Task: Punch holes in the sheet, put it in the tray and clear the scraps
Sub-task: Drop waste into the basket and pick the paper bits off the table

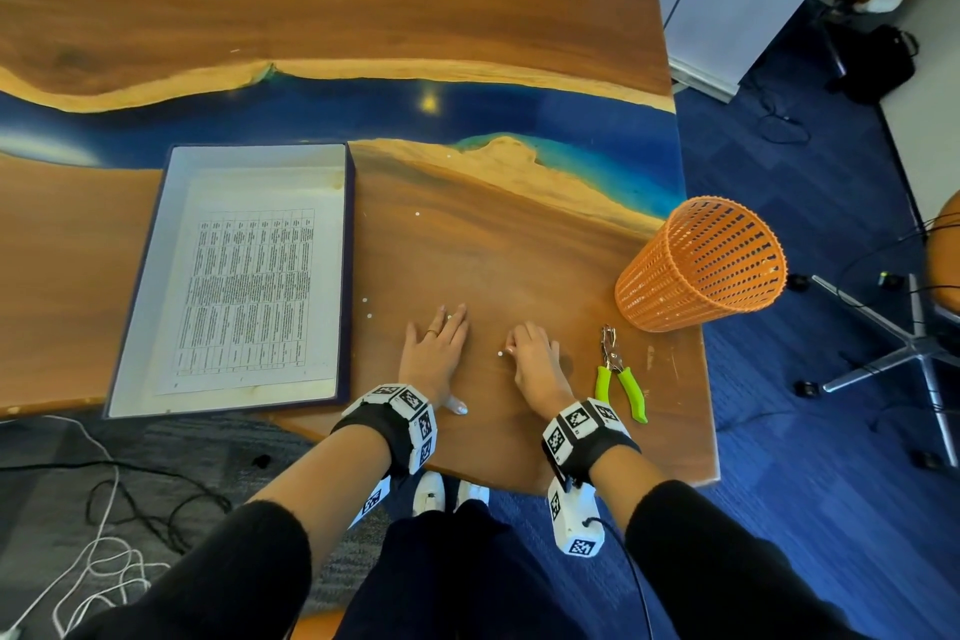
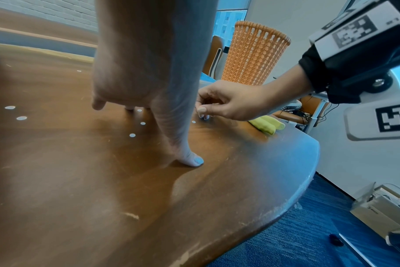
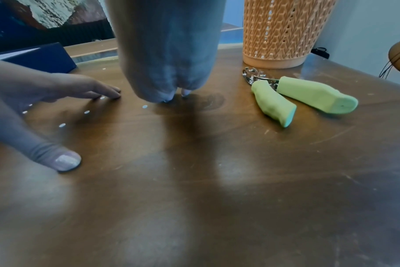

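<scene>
Resting on the bench (image 1: 519, 250), your left hand (image 1: 434, 353) lies palm down with its fingers (image 1: 453, 322) straight and released, thumb splayed back toward you and its tip pressed to the wood. Your right hand (image 1: 535, 359) sits just beside it, wrist raised, fingers (image 2: 202, 110) curled downward with the tips on the wood. Whether they pinch anything you cannot tell, as the tips are hidden.

Small white paper scraps (image 2: 132, 135) lie scattered around and between your fingers: one (image 1: 500, 354) just left of your right fingertips, several under and beside the left hand, two more (image 1: 368, 308) farther left near the tray. To the right of your right fingers the green-handled hole punch (image 1: 618, 372) lies flat, handles apart and pointing toward you.

Left of your left fingers, the shallow tray (image 1: 130, 307) with white inside and dark outer walls holds the sheet (image 1: 249, 296) lying flat; it carries a printed table, too small to read. Beyond the punch and farther right, the orange mesh basket (image 1: 701, 265) stands upright near the bench edge.

Both wrists wear black bands with square black-and-white marker tiles. The bench is brown wood with a blue resin river across it; past your fingers lie blue carpet, a chair base and loose cables.
</scene>
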{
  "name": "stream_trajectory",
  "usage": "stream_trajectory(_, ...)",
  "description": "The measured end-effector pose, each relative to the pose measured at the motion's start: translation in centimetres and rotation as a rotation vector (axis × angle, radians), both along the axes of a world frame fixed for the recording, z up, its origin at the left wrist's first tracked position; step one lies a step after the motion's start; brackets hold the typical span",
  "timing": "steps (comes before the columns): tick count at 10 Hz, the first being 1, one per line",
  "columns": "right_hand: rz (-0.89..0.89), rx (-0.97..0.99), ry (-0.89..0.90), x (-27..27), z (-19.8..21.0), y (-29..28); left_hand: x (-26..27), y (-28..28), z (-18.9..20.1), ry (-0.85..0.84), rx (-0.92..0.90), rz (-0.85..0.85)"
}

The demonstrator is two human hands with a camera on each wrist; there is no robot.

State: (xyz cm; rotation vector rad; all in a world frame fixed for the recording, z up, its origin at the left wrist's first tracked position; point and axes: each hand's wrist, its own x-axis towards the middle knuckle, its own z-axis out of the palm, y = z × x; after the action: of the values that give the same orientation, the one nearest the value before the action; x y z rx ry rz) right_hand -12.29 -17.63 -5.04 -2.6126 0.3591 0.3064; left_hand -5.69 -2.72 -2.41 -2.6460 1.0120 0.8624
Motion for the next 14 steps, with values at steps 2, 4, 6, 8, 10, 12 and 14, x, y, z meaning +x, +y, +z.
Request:
stream_trajectory(2,0.01,0.061,-0.041,-0.3,0.3,-0.3,0.0,0.0,0.0,0.003,0.004,-0.001)
stream_trajectory(4,0.037,0.061,-0.068,0.0,0.8,-0.2,0.0,0.1,-0.1,0.005,-0.006,0.002)
stream_trajectory(6,0.13,-0.012,-0.024,0.6,1.0,-0.4,0.0,0.1,-0.2,0.01,-0.005,0.002)
stream_trajectory(8,0.174,-0.04,0.002,0.8,0.9,-0.6,0.0,0.0,-0.2,0.002,-0.005,0.002)
stream_trajectory(10,0.227,0.118,-0.048,-0.2,1.0,-0.4,0.1,0.2,-0.3,0.011,-0.015,0.005)
stream_trajectory(12,0.26,0.066,-0.032,-0.4,0.8,0.0,0.1,0.0,-0.3,0.011,-0.009,0.007)
stream_trajectory(14,0.302,-0.004,0.003,-0.3,0.6,0.4,0.0,0.0,-0.3,0.012,0.002,0.004)
